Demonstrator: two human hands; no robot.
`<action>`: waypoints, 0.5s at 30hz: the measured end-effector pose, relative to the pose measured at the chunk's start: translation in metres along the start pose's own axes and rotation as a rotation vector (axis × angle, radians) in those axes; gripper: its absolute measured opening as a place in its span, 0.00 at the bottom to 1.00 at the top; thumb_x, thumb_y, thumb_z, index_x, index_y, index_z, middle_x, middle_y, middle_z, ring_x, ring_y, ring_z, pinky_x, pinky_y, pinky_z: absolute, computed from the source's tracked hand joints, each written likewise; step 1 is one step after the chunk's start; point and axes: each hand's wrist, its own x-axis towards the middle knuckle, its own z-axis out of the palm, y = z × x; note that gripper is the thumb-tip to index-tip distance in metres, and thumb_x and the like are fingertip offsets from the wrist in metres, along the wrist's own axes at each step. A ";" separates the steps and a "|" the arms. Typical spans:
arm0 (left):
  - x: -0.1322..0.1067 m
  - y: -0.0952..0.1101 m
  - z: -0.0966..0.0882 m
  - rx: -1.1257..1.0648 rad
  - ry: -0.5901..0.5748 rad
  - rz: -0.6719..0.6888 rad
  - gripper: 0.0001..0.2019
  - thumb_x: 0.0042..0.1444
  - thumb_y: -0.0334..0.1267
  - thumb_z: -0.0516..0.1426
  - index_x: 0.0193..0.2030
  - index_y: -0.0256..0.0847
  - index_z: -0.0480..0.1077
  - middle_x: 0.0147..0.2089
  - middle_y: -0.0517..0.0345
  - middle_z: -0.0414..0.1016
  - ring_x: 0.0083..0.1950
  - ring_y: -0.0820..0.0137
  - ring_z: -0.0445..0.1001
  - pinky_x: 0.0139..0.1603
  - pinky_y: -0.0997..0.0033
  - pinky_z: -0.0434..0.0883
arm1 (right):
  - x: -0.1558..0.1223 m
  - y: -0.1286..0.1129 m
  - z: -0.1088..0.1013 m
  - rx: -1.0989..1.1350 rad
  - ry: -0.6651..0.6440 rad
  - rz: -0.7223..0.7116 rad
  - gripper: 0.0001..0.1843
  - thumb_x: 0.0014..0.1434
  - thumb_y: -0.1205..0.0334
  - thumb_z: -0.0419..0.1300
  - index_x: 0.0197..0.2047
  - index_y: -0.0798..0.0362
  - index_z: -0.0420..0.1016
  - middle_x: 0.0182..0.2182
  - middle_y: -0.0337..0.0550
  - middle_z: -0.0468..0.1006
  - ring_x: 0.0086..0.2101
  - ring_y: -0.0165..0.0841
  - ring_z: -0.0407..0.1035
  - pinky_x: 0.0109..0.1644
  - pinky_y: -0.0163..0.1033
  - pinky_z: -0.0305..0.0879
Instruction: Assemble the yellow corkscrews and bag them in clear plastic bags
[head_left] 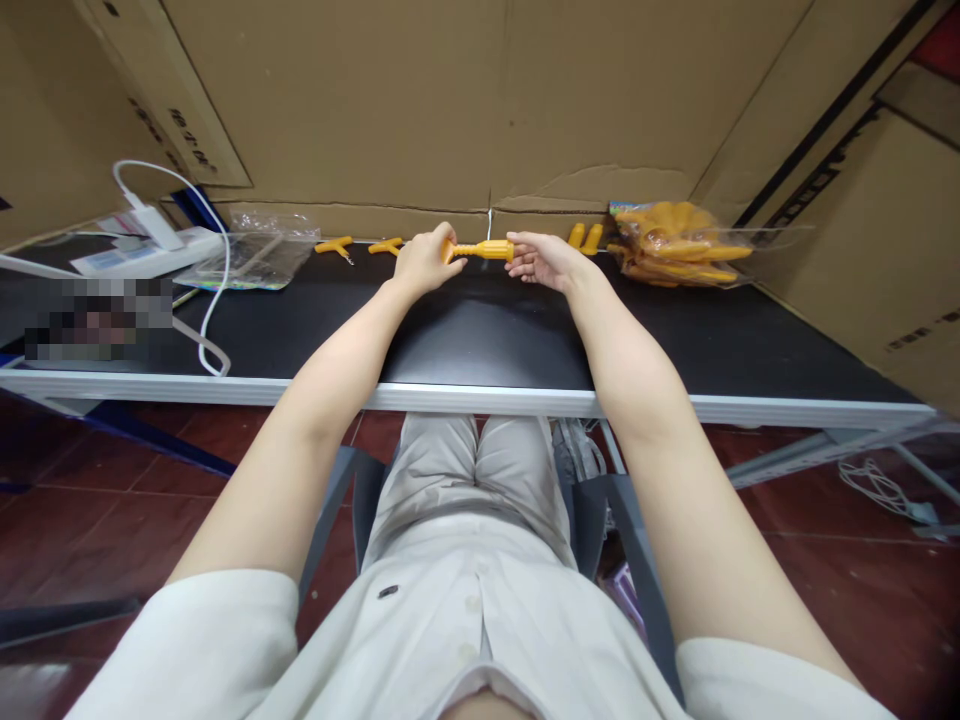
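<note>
Both my arms reach across a black table (480, 340) to its far edge. My left hand (424, 260) is closed round one end of a yellow plastic tool (484, 250) that lies level between the hands. My right hand (541, 260) grips the tool's other, thicker end with its fingers curled. Two small yellow T-shaped pieces (335, 245) (386, 245) lie on the table just left of my left hand. Two short yellow pieces (585, 237) rest right of my right hand.
A clear bag of yellow parts (675, 245) lies at the far right. An empty clear bag (255, 255) sits at the far left beside a white power strip (150, 255) with a white cable (206, 330). Cardboard walls (420, 100) close the back and right.
</note>
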 end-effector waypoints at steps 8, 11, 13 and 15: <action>0.002 -0.006 0.001 -0.087 0.045 0.075 0.35 0.65 0.51 0.66 0.76 0.49 0.64 0.62 0.45 0.81 0.69 0.47 0.78 0.73 0.51 0.70 | 0.005 0.001 -0.002 0.067 0.033 -0.050 0.17 0.74 0.49 0.66 0.38 0.51 0.73 0.29 0.41 0.81 0.29 0.30 0.78 0.38 0.33 0.75; 0.009 -0.023 0.003 -0.138 0.078 0.059 0.36 0.70 0.50 0.61 0.82 0.49 0.58 0.61 0.43 0.81 0.70 0.51 0.79 0.73 0.51 0.71 | 0.010 0.002 -0.004 0.135 0.085 -0.147 0.14 0.74 0.49 0.65 0.43 0.51 0.74 0.36 0.43 0.84 0.36 0.32 0.82 0.45 0.35 0.78; 0.015 -0.040 0.005 -0.122 0.093 0.045 0.33 0.71 0.44 0.57 0.81 0.47 0.60 0.68 0.40 0.79 0.73 0.52 0.76 0.77 0.49 0.68 | 0.018 0.004 -0.007 0.142 0.152 -0.213 0.14 0.73 0.49 0.67 0.48 0.50 0.74 0.43 0.44 0.85 0.42 0.33 0.84 0.48 0.37 0.79; 0.019 -0.057 0.009 -0.048 0.053 -0.003 0.35 0.67 0.37 0.55 0.81 0.42 0.62 0.77 0.38 0.72 0.80 0.52 0.69 0.82 0.49 0.63 | 0.030 0.008 -0.012 0.119 0.252 -0.261 0.12 0.73 0.51 0.65 0.52 0.49 0.73 0.50 0.45 0.85 0.47 0.34 0.84 0.51 0.37 0.79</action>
